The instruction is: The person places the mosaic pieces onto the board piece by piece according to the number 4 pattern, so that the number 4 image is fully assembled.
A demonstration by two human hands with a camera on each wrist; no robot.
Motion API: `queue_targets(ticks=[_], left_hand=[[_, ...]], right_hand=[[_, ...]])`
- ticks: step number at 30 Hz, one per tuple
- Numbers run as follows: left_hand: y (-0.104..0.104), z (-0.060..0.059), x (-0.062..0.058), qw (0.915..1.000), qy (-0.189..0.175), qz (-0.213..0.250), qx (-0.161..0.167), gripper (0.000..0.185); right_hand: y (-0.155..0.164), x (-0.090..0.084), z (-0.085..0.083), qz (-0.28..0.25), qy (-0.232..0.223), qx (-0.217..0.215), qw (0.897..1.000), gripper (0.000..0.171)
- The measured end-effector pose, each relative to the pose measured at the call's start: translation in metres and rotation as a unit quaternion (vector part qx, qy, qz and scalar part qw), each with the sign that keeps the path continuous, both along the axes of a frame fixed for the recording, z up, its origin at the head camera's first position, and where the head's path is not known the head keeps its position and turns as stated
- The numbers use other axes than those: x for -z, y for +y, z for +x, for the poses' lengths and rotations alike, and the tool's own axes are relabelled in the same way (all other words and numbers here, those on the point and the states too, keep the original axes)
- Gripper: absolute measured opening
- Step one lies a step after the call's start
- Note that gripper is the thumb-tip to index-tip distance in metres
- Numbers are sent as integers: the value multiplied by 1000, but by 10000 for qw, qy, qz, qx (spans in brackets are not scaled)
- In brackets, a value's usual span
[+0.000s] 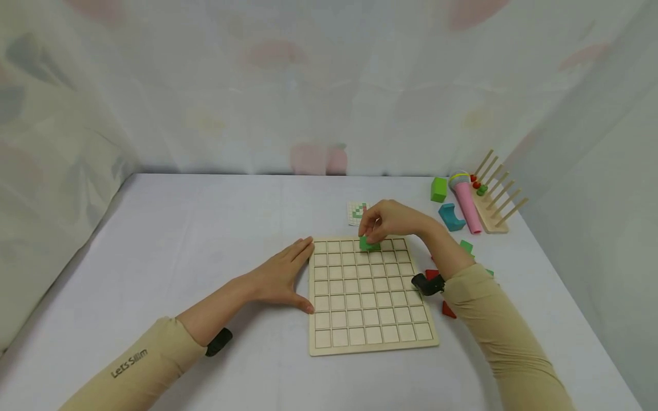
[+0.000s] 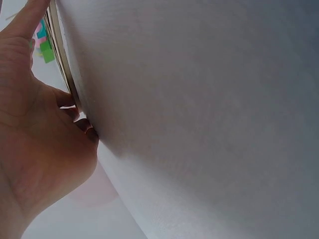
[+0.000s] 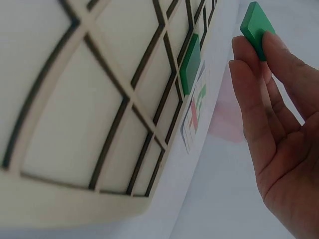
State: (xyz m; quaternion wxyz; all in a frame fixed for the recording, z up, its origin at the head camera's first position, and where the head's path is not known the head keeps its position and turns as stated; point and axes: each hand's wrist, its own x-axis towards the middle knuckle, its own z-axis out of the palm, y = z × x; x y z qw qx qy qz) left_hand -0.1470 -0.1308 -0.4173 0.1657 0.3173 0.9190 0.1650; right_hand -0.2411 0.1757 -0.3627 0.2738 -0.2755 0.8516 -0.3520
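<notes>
Tan sleeve (image 1: 144, 362) behind it, the left hand (image 1: 280, 279) spreads fingers and thumb along the wooden board (image 1: 374, 347), clasping nothing. Just beyond the right-hand grip lies a paper card (image 1: 354, 214); near it, on the board, sits a green tile (image 3: 191, 65). Thumb and fingertips closed, the right hand (image 1: 394, 219) pinches a second tile (image 3: 255, 29) over the board's far edge. Right of that grip lies a pink microphone (image 1: 466, 205).

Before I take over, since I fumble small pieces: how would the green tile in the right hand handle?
The green tile is probably stiff, given its straight edges. Its thinness suggests little weight. With flat faces, it would likely slide rather than roll.
</notes>
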Motion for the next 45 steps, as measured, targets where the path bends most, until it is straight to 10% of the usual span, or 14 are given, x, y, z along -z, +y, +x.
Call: queue_targets(ticks=[45], left_hand=[[0, 0, 1, 10000, -13, 54, -8, 134]], right_hand=[[-20, 16, 10, 678, 103, -243, 9974, 11]])
